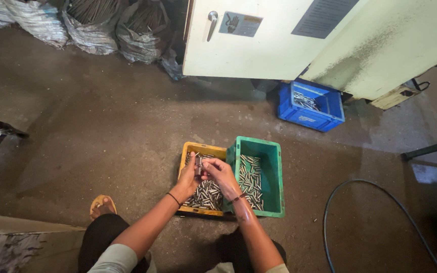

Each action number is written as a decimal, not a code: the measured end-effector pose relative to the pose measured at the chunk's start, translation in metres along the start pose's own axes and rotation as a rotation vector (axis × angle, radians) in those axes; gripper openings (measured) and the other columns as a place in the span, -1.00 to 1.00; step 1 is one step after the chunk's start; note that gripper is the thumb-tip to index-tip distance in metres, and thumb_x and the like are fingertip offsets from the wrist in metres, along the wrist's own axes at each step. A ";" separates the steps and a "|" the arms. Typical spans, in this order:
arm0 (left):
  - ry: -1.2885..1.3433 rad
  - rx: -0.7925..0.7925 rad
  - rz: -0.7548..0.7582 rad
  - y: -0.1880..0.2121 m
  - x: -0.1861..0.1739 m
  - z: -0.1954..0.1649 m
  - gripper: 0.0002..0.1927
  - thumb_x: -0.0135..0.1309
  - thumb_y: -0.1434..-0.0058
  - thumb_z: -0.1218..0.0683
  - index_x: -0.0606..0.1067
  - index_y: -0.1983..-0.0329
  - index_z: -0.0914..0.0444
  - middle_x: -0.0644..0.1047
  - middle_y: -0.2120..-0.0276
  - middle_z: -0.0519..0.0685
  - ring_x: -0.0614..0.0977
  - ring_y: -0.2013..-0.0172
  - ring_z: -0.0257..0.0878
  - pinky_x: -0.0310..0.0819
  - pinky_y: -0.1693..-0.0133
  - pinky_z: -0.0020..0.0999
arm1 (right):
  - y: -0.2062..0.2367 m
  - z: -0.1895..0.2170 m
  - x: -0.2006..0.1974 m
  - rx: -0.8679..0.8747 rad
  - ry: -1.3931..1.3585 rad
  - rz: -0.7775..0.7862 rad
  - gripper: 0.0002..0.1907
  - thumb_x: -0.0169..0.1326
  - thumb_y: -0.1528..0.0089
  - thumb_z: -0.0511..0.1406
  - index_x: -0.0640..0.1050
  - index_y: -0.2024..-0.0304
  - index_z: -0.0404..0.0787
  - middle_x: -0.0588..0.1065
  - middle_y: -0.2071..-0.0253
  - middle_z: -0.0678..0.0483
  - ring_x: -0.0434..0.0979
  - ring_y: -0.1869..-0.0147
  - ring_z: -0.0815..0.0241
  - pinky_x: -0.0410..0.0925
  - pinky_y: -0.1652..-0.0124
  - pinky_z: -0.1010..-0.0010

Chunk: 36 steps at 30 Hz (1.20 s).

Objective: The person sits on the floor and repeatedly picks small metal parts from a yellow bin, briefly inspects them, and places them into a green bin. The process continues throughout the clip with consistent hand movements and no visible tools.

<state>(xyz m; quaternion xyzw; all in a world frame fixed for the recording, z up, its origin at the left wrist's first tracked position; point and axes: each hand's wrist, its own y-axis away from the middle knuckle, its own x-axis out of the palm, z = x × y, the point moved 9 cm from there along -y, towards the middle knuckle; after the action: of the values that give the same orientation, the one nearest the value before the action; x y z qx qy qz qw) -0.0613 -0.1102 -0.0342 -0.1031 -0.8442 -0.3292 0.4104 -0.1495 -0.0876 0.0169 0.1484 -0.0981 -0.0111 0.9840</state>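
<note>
Two bins sit touching on the stained concrete floor (102, 131): a yellow crate (194, 149) and, at its 3 o'clock, a green crate (274, 172), both holding metal pins. Your left hand (190, 174) and right hand (218, 172) meet above the yellow one, fingers pinched on a small metal pin (199, 168). At 1 o'clock stands a blue crate (312, 119) under a cream cabinet door (259, 45).

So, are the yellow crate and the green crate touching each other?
Touching. The head view shows the yellow crate pressed against the green crate's left wall, no floor visible between them.
</note>
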 end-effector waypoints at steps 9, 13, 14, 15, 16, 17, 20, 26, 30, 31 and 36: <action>-0.030 -0.031 -0.026 -0.002 -0.006 0.004 -0.50 -0.01 -0.34 -0.29 0.52 0.18 0.25 0.56 0.38 -0.06 0.59 0.43 -0.31 0.56 0.43 -0.37 | 0.001 0.000 -0.003 0.064 0.019 0.065 -0.80 0.17 -0.29 -0.36 0.53 0.06 -0.32 0.58 0.19 0.04 0.62 0.23 0.27 0.54 0.15 0.48; -0.075 0.002 0.062 -0.001 0.003 -0.001 -0.51 0.04 -0.36 -0.28 0.53 0.22 0.25 0.56 0.44 -0.09 0.55 0.49 -0.33 0.40 0.53 -0.40 | -0.001 -0.006 -0.002 0.102 0.042 0.106 -0.81 0.17 -0.28 -0.39 0.51 0.07 -0.32 0.57 0.17 0.05 0.64 0.20 0.27 0.54 0.13 0.48; -0.077 -0.010 0.057 -0.002 0.003 -0.001 -0.51 0.03 -0.35 -0.28 0.53 0.24 0.24 0.56 0.45 -0.09 0.55 0.50 -0.32 0.43 0.52 -0.39 | -0.001 -0.007 -0.001 0.106 0.024 0.107 -0.81 0.16 -0.28 -0.39 0.51 0.07 -0.31 0.57 0.17 0.05 0.64 0.21 0.26 0.54 0.13 0.47; -0.079 -0.024 0.050 -0.002 0.004 -0.001 -0.52 0.03 -0.34 -0.29 0.52 0.25 0.23 0.55 0.46 -0.09 0.56 0.50 -0.32 0.45 0.51 -0.38 | -0.001 -0.007 -0.001 0.112 0.005 0.106 -0.81 0.15 -0.28 -0.39 0.51 0.06 -0.29 0.57 0.18 0.05 0.63 0.21 0.26 0.54 0.14 0.47; -0.079 -0.037 0.042 -0.002 0.003 0.000 -0.52 0.03 -0.33 -0.29 0.51 0.27 0.22 0.55 0.47 -0.09 0.56 0.51 -0.31 0.48 0.49 -0.37 | 0.000 -0.006 -0.002 0.101 -0.016 0.107 -0.81 0.14 -0.29 -0.39 0.52 0.05 -0.31 0.56 0.17 0.05 0.62 0.20 0.27 0.55 0.13 0.48; -0.079 -0.041 0.036 -0.002 0.004 0.000 -0.51 0.02 -0.32 -0.29 0.52 0.27 0.23 0.56 0.46 -0.09 0.57 0.50 -0.31 0.49 0.49 -0.38 | 0.001 -0.004 -0.002 0.087 -0.035 0.110 -0.81 0.14 -0.31 -0.39 0.53 0.04 -0.33 0.56 0.17 0.05 0.61 0.19 0.28 0.56 0.12 0.48; -0.089 -0.031 0.028 -0.002 0.004 0.000 -0.50 0.01 -0.31 -0.30 0.52 0.29 0.23 0.56 0.46 -0.08 0.58 0.50 -0.31 0.52 0.48 -0.41 | 0.003 -0.004 -0.004 0.094 -0.025 0.082 -0.81 0.12 -0.32 -0.39 0.53 0.03 -0.35 0.56 0.16 0.03 0.61 0.17 0.29 0.56 0.12 0.50; -0.133 0.019 0.075 -0.002 0.007 0.000 -0.50 0.05 -0.33 -0.31 0.49 0.36 0.21 0.50 0.53 -0.10 0.51 0.57 -0.32 0.43 0.55 -0.44 | -0.002 -0.006 -0.007 0.071 0.067 0.004 -0.81 0.11 -0.35 -0.35 0.53 0.06 -0.39 0.57 0.22 0.00 0.61 0.21 0.26 0.57 0.14 0.47; -0.078 0.001 0.038 -0.005 0.005 -0.001 -0.48 0.01 -0.32 -0.32 0.49 0.39 0.22 0.50 0.56 -0.09 0.50 0.59 -0.30 0.41 0.58 -0.44 | -0.006 -0.007 -0.007 0.033 0.036 -0.011 -0.81 0.10 -0.35 -0.35 0.54 0.06 -0.37 0.57 0.22 0.05 0.58 0.22 0.30 0.56 0.16 0.47; -0.071 0.009 0.033 -0.006 0.005 -0.002 -0.49 0.00 -0.33 -0.31 0.49 0.38 0.21 0.50 0.55 -0.10 0.50 0.59 -0.31 0.41 0.58 -0.44 | -0.005 -0.006 -0.008 0.023 0.057 -0.019 -0.82 0.10 -0.34 -0.35 0.53 0.07 -0.36 0.57 0.21 0.06 0.58 0.22 0.30 0.55 0.16 0.48; -0.027 0.007 0.091 -0.006 0.012 -0.004 -0.48 -0.09 -0.37 -0.32 0.51 0.31 0.21 0.52 0.51 -0.10 0.54 0.53 -0.31 0.45 0.50 -0.39 | -0.005 -0.002 -0.009 -0.003 0.124 -0.045 -0.81 0.03 -0.37 -0.32 0.54 0.07 -0.33 0.55 0.19 0.05 0.59 0.22 0.31 0.56 0.15 0.47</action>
<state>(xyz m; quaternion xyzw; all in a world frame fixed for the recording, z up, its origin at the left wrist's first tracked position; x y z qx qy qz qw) -0.0692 -0.1183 -0.0262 -0.1443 -0.8453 -0.3058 0.4137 -0.1582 -0.0917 0.0121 0.1497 -0.0336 -0.0240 0.9879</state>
